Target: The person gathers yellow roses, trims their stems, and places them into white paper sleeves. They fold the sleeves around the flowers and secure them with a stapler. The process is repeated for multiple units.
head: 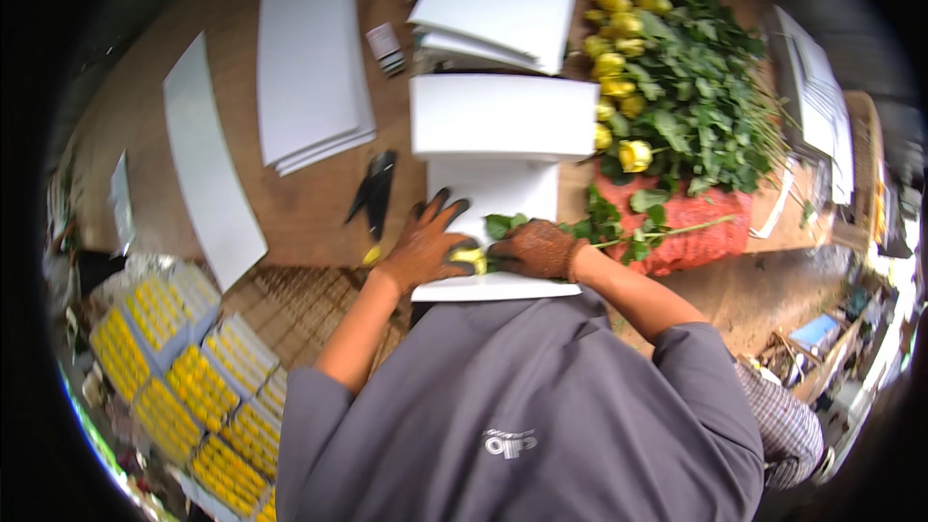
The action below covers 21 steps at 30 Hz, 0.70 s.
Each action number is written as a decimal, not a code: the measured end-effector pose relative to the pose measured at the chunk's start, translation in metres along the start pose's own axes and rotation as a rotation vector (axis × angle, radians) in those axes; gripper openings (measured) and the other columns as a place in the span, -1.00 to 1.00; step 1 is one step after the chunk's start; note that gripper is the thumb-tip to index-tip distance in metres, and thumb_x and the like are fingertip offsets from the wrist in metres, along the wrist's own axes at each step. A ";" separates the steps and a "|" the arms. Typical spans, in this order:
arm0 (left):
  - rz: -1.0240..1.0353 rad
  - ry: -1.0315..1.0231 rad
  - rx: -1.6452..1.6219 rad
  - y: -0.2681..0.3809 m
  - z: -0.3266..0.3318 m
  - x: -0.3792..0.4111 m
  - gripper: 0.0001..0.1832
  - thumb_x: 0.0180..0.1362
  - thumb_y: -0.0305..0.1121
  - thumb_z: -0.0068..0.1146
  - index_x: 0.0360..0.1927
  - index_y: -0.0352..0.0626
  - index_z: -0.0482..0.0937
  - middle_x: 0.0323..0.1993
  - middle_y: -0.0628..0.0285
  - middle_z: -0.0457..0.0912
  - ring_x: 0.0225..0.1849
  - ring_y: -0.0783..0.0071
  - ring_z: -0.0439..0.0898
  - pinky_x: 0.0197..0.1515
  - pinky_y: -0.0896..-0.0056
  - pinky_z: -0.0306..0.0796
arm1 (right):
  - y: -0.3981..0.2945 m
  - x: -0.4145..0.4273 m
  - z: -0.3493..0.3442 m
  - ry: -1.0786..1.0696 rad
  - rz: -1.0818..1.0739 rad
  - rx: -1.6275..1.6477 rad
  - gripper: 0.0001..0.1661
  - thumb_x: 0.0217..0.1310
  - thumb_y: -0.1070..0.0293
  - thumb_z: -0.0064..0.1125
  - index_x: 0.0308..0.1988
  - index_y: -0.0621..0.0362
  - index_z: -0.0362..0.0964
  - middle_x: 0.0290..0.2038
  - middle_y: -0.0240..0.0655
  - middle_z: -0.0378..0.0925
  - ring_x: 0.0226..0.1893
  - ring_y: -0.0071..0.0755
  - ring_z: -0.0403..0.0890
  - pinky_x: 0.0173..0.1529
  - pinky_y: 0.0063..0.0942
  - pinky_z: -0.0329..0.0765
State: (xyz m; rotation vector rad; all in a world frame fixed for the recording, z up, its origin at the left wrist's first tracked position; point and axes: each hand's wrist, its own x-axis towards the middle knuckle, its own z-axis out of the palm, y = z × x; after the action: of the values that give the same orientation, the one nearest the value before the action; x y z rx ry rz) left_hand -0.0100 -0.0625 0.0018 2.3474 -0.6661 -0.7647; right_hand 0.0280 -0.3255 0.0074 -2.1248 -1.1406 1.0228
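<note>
Both hands wear brown gloves with dark fingertips and work over a white cardboard sheet [493,185] at the table's near edge. My left hand [428,246] is around a yellow rose bloom [473,259], thumb and a finger at its sides, the other fingers spread. Just right of the bloom, my right hand [536,250] grips the same rose by its leafy stem, which is mostly hidden under the glove. The stem's end [696,227] reaches right across red mesh netting [696,246]. A folded white cardboard piece [504,116] stands behind the sheet.
A pile of yellow roses [674,72] lies to the right. White card stacks [312,58] [500,0] and a black hand tool [377,192] lie on the wooden table [217,36]. Boxed yellow blooms [196,384] stand lower left. Another person's checked sleeve [783,420] shows lower right.
</note>
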 end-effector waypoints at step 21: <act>-0.047 0.011 -0.110 -0.001 0.005 0.000 -0.49 -0.14 -0.17 0.55 0.00 0.24 0.76 0.56 0.11 0.07 0.59 -0.16 -0.12 0.57 -0.08 -0.06 | 0.012 -0.215 -0.203 0.924 0.137 -0.171 -0.52 0.04 0.81 -0.02 0.01 0.31 0.47 -0.03 -0.06 0.52 -0.01 0.00 0.57 0.15 -0.34 0.46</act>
State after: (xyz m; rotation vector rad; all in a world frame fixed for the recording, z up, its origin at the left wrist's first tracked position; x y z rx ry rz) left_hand -0.0128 -0.0639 -0.0020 2.2725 -0.5515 -0.7890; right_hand 0.1204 -0.5326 0.1975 -2.3933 -0.6253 -0.0806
